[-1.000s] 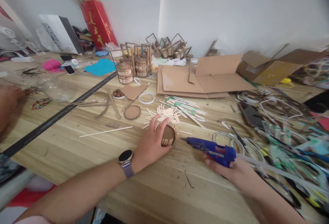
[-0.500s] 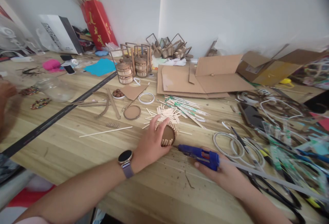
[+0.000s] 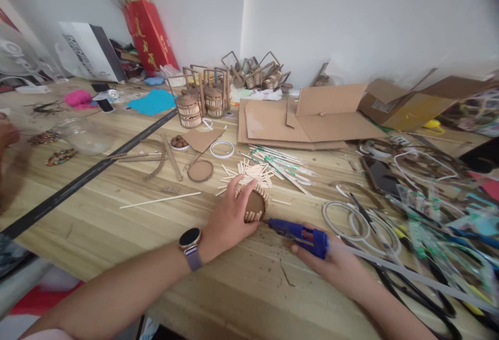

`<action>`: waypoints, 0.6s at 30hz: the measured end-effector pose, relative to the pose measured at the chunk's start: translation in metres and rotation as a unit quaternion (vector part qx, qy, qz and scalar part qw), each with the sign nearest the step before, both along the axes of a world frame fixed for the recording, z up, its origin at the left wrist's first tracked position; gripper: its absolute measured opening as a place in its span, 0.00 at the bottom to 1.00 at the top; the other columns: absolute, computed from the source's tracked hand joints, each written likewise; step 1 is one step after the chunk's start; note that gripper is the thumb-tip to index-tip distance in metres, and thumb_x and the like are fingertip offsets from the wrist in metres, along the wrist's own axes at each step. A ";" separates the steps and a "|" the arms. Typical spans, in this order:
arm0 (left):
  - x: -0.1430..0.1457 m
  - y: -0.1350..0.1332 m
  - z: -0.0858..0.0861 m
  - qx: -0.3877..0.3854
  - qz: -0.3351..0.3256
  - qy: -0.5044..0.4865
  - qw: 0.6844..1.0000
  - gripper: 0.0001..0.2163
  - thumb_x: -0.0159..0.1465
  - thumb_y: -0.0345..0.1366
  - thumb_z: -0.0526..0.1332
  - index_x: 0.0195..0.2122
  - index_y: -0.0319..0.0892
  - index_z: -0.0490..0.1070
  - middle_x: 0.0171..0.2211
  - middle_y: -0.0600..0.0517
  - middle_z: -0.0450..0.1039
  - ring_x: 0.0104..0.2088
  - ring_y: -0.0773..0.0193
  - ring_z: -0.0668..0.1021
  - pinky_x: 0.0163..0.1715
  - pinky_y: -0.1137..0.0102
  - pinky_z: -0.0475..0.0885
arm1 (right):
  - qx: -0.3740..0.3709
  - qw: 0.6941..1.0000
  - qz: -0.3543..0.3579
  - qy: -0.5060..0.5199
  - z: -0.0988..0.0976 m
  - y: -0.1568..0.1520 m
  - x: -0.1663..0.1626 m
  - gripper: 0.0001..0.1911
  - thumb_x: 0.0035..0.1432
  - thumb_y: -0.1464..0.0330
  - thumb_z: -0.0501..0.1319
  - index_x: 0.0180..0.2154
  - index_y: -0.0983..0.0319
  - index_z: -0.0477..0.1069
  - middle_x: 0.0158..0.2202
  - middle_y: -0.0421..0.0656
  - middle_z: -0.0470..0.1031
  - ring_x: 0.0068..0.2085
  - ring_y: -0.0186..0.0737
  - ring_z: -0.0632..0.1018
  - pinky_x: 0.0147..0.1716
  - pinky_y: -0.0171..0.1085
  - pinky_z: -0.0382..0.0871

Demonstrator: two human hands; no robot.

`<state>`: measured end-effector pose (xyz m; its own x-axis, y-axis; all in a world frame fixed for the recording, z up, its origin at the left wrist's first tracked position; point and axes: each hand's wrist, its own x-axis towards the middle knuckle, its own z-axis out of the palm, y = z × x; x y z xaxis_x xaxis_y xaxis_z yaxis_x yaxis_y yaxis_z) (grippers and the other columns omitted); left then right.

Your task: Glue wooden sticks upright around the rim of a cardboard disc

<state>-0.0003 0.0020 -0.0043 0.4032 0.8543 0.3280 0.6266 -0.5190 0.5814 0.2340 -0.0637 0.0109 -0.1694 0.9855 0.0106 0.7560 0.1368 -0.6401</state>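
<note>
My left hand (image 3: 230, 210) is closed around the left side of a small round basket base (image 3: 255, 205), which has a brown floor and short pale sticks standing around its rim. My fingers hide its left part. In my right hand (image 3: 335, 262) is a blue hot glue gun (image 3: 302, 236) with a long glue stick trailing from its back. The gun's nozzle points left, at the near right edge of the base, close to the upright sticks; whether it touches cannot be made out. A heap of short cut sticks (image 3: 253, 171) lies just behind the base.
Finished little baskets (image 3: 189, 111) stand at the back, beside flattened cardboard (image 3: 273, 121). A round cardboard disc (image 3: 200, 171) and a white ring (image 3: 222, 149) lie ahead. Cord coils (image 3: 346, 220), scissors and wrappers crowd the right. Another person's hand (image 3: 8, 132) shows at far left.
My right hand has shifted the glue gun slightly left along the near edge of the base. My left hand stays in place. The other person's hand has moved a little left.
</note>
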 end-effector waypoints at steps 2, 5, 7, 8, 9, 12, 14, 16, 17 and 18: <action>0.000 0.000 0.000 0.003 0.000 -0.003 1.000 0.42 0.53 0.27 0.68 0.65 0.50 0.48 0.65 0.40 0.45 0.65 0.43 0.59 0.60 0.50 0.65 | 0.003 1.000 -0.011 -0.004 -0.001 -0.001 0.000 0.18 0.55 0.53 0.59 0.34 0.59 0.78 0.34 0.46 0.82 0.35 0.49 0.81 0.39 0.43 0.76; 0.000 0.000 0.000 0.006 -0.001 -0.004 1.000 0.42 0.53 0.27 0.68 0.64 0.49 0.48 0.65 0.40 0.45 0.65 0.44 0.60 0.60 0.50 0.64 | 0.002 1.000 -0.002 0.003 0.000 -0.001 -0.001 0.17 0.55 0.53 0.58 0.33 0.59 0.77 0.33 0.45 0.82 0.34 0.48 0.81 0.38 0.43 0.76; 0.000 0.000 0.000 0.002 0.001 -0.002 1.000 0.42 0.52 0.27 0.69 0.64 0.49 0.48 0.65 0.40 0.45 0.65 0.43 0.60 0.60 0.49 0.65 | -0.001 1.000 0.004 0.008 0.002 0.000 -0.003 0.17 0.56 0.54 0.58 0.33 0.59 0.77 0.32 0.45 0.82 0.34 0.48 0.81 0.37 0.42 0.76; 0.000 0.000 0.000 0.001 0.002 -0.002 1.000 0.42 0.52 0.27 0.69 0.64 0.50 0.48 0.65 0.40 0.45 0.65 0.43 0.60 0.59 0.49 0.65 | -0.004 1.000 0.006 0.010 0.002 0.000 -0.003 0.17 0.56 0.54 0.58 0.34 0.59 0.77 0.33 0.45 0.82 0.34 0.48 0.81 0.37 0.42 0.76; 0.000 0.001 0.000 0.001 0.002 -0.002 1.000 0.42 0.52 0.27 0.69 0.64 0.50 0.48 0.65 0.40 0.45 0.65 0.43 0.60 0.59 0.49 0.65 | -0.006 1.000 0.006 0.010 0.002 0.000 -0.003 0.17 0.56 0.54 0.58 0.34 0.59 0.77 0.33 0.45 0.82 0.34 0.48 0.81 0.37 0.42 0.76; 0.000 0.001 -0.001 0.005 -0.002 -0.003 1.000 0.42 0.52 0.27 0.69 0.65 0.50 0.48 0.65 0.40 0.45 0.65 0.43 0.60 0.60 0.49 0.64 | -0.001 1.000 0.007 0.011 0.002 0.001 -0.002 0.17 0.56 0.54 0.58 0.35 0.59 0.77 0.34 0.45 0.82 0.35 0.48 0.81 0.39 0.42 0.76; 0.000 0.001 -0.001 0.006 -0.003 -0.004 1.000 0.42 0.52 0.27 0.69 0.65 0.49 0.48 0.65 0.40 0.45 0.65 0.43 0.60 0.60 0.49 0.64 | 0.005 1.000 0.011 0.014 0.001 0.001 -0.002 0.16 0.57 0.55 0.58 0.35 0.59 0.77 0.34 0.45 0.82 0.36 0.48 0.81 0.39 0.42 0.75; 0.000 0.001 -0.002 0.005 -0.001 -0.006 1.000 0.42 0.52 0.27 0.68 0.65 0.50 0.48 0.65 0.40 0.45 0.65 0.43 0.60 0.60 0.49 0.64 | 0.006 1.000 0.017 0.020 0.000 0.001 -0.001 0.15 0.57 0.56 0.58 0.36 0.59 0.76 0.35 0.45 0.82 0.36 0.48 0.81 0.40 0.42 0.75; 0.000 0.001 -0.002 0.004 0.000 -0.007 1.000 0.42 0.52 0.27 0.68 0.65 0.51 0.48 0.65 0.40 0.45 0.65 0.43 0.60 0.60 0.48 0.65 | 0.006 1.000 0.017 0.023 0.000 0.001 -0.001 0.15 0.57 0.56 0.58 0.36 0.59 0.76 0.35 0.44 0.82 0.36 0.47 0.81 0.40 0.42 0.75; 0.000 0.001 -0.002 0.003 0.000 -0.007 1.000 0.42 0.52 0.27 0.68 0.65 0.51 0.48 0.65 0.40 0.45 0.64 0.43 0.61 0.59 0.48 0.65 | 0.005 1.000 0.016 0.025 -0.001 0.001 -0.001 0.15 0.57 0.56 0.59 0.36 0.59 0.76 0.35 0.44 0.81 0.36 0.47 0.81 0.40 0.41 0.75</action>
